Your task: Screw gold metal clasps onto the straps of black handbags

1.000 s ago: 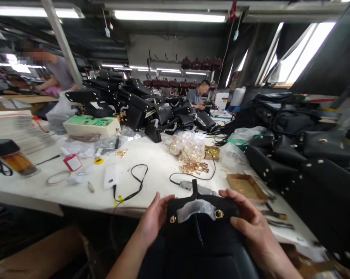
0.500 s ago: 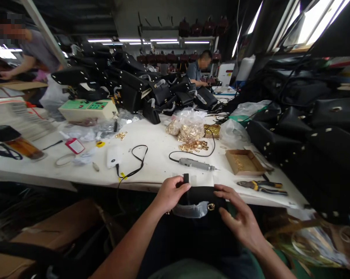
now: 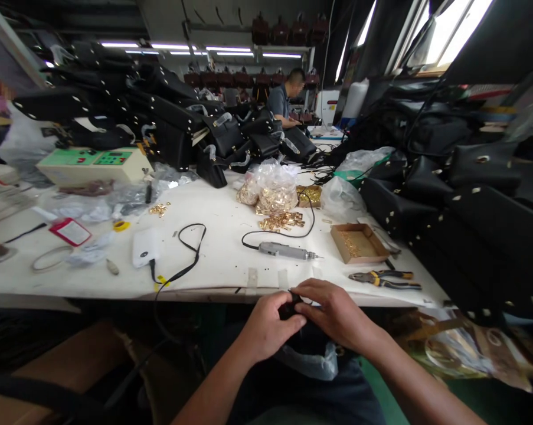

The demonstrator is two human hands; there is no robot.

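A black handbag (image 3: 308, 336) rests at my lap, below the table's front edge. Its handle (image 3: 313, 361) is wrapped in clear plastic and hangs toward me. My left hand (image 3: 270, 324) grips the bag's top edge, thumb pointing right. Closed over the same edge from the other side is my right hand (image 3: 330, 307), its fingers close to the left thumb. A small dark part of the bag, possibly a strap, sits between both hands; my fingers hide most of it. Beyond them, a grey electric screwdriver (image 3: 286, 251) lies on the table with its bit toward the right.
Pliers (image 3: 383, 277) and a cardboard tray (image 3: 361, 245) of small gold parts lie at right. Gold hardware (image 3: 281, 221) is piled before plastic bags (image 3: 272, 189). A white power box (image 3: 146, 247) trails a cable. Black bags (image 3: 483, 236) are heaped right and behind; a co-worker (image 3: 286, 97) sits far back.
My right hand has moved left to meet the left hand at the bag's top edge. The bag's handle has tipped lower toward me. The camera view has swung right.
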